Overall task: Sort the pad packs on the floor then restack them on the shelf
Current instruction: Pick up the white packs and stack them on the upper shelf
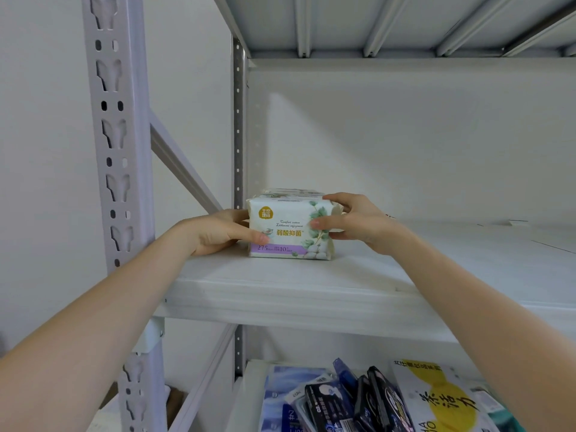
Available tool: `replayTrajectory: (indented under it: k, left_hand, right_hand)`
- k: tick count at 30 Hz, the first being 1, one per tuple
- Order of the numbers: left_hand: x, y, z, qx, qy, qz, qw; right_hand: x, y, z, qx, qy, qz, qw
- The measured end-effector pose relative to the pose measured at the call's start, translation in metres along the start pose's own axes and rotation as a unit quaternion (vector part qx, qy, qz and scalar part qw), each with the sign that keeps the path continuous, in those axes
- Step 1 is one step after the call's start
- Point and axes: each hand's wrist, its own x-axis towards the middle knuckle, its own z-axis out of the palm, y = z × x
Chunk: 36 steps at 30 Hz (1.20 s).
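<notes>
At the bottom of my feed I see black packets leaning between a blue-and-white pack and a white bag with a yellow patch, a brown scrap low left, and a plain white wall beyond.

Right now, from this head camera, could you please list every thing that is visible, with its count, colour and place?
pad pack: one, white with green leaves and a purple band, on the shelf board near its left end; more like it behind, count unclear
shelf board: one, white, middle level
upper shelf: one, pale grey, ribbed underside, overhead
front post: one, pale grey, perforated, left
rear post: one, grey, back left corner
black packs: several, lower shelf
blue and white pack: one, lower shelf, left
yellow and white pack: one, lower shelf, right
left hand: grips the pad pack's left end
right hand: grips its right end
</notes>
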Motion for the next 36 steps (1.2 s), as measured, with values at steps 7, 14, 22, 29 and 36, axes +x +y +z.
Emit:
replayTrajectory:
  k: [7,14,22,29,36]
  left_hand:
    - [-0.01,-0.006,0.012,0.09,0.187,0.0,0.978]
    - [-0.043,0.003,0.05,0.302,0.392,0.028,0.868]
    - [-0.106,-0.022,0.075,0.519,0.368,0.119,0.762]
    - [-0.167,-0.065,0.13,0.587,0.349,0.125,0.72]
    - [-0.211,-0.1,0.204,0.629,0.306,0.105,0.707]
  right_hand:
    - [-0.004,0.002,0.006,-0.127,0.083,-0.019,0.988]
    - [-0.042,-0.007,0.031,-0.285,0.176,-0.081,0.939]
    - [-0.112,-0.002,0.053,-0.454,0.246,-0.126,0.847]
    - [-0.201,0.027,0.08,-0.544,0.22,-0.132,0.799]
    - [-0.284,0.071,0.09,-0.578,0.153,-0.096,0.795]
